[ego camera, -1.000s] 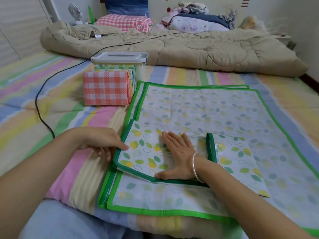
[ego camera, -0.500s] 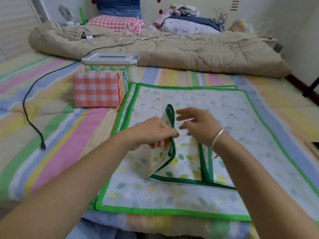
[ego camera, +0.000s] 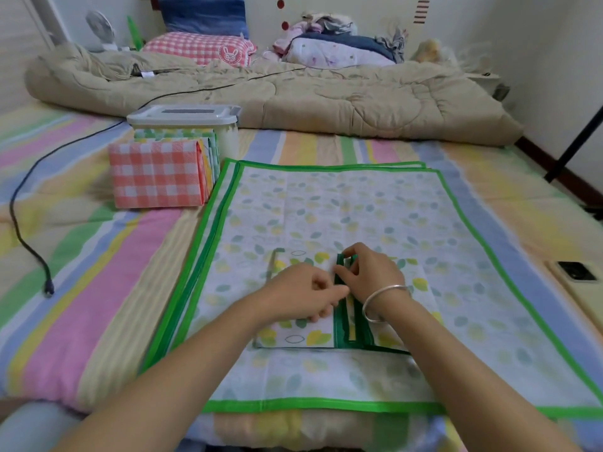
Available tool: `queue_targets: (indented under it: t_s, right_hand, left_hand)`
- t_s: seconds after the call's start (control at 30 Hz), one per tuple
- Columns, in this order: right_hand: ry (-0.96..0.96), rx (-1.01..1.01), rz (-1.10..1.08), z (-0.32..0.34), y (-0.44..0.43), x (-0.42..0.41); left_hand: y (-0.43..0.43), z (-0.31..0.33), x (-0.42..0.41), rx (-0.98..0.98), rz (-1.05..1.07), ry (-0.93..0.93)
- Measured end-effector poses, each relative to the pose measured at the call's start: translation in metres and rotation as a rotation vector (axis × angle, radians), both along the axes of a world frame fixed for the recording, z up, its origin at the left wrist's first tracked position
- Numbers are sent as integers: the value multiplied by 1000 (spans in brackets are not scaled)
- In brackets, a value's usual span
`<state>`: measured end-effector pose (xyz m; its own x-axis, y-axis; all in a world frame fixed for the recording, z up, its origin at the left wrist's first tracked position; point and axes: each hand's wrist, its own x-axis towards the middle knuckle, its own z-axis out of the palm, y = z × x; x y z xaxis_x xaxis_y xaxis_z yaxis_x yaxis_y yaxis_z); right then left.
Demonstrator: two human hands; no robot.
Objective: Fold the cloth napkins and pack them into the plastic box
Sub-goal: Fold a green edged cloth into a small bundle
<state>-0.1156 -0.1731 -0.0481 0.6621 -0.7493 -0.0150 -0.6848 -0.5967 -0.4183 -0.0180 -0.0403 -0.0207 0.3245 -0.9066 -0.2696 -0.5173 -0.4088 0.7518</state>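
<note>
You are folding. The leaf napkin [ego camera: 293,336] lies part folded on the flat napkins [ego camera: 359,203], just in front of you. Your left hand [ego camera: 303,296] and right hand [ego camera: 373,275] both pinch its green edge in the middle. Next, I think, you line up the edges and press the fold flat. Then it goes to the plastic box [ego camera: 182,117], well apart, up on the left behind the checked napkin [ego camera: 156,174].

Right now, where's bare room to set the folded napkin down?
Striped sheet between the black cable and the flat green-edged leaf-print napkins, nearer than the orange-checked folded napkins. Crowded: around the lidded grey plastic box.
</note>
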Motion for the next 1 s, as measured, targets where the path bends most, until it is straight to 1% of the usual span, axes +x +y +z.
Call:
queue_targets:
  t_s: [0.03,0.07,0.1,0.13,0.17,0.27,0.37,0.5,0.6,0.63,0.67,0.7,0.73,0.8,0.83,0.9,1.0]
  right_hand:
    - [-16,-8,-15,-2,0,-1]
    - [-32,-6,-27,-4,0,-1]
    - [-47,-1,-33,-6,-1,-1]
    - [-57,5,-33,-8,-1,-1]
    - [-68,13,-34,-9,-1,0]
    - [-122,39,-52,-13,-2,0]
    - [-148,57,-46,-16,-4,-2]
    - [-168,82,30,-12,2,-7]
    - [-316,157,28,-1,3,-21]
    - [-327,98,31,3,2,-28]
    - [-275,-38,46,6,0,-36]
    - [-160,-181,78,7,-2,-43]
    - [-18,-265,117,7,-3,-48]
    - [236,-222,180,2,-2,-53]
    - [308,-186,200,-3,0,-53]
    - [343,-158,226,-13,2,-51]
    - [343,-157,219,-24,1,-52]
  left_hand:
    - [6,-4,6,-127,35,-28]
    - [13,-10,16,-246,57,-156]
    - [18,-17,26,-317,47,-314]
    - [22,-24,35,-332,-4,-448]
    - [26,-30,41,-294,-78,-522]
    - [29,-42,40,-98,-259,-595]
    - [27,-47,31,-7,-305,-718]
    - [24,-49,29,105,-335,-878]
    - [22,-46,26,138,-350,-895]
    - [21,-45,26,144,-356,-889]
    - [20,-43,26,151,-364,-885]
    - [19,-42,26,159,-369,-883]
    - [17,-39,26,161,-372,-875]
    - [12,-33,25,129,-397,-870]
    - [8,-30,24,108,-426,-877]
    - [1,-21,21,128,-474,-819]
    - [-10,-3,14,229,-419,-609]
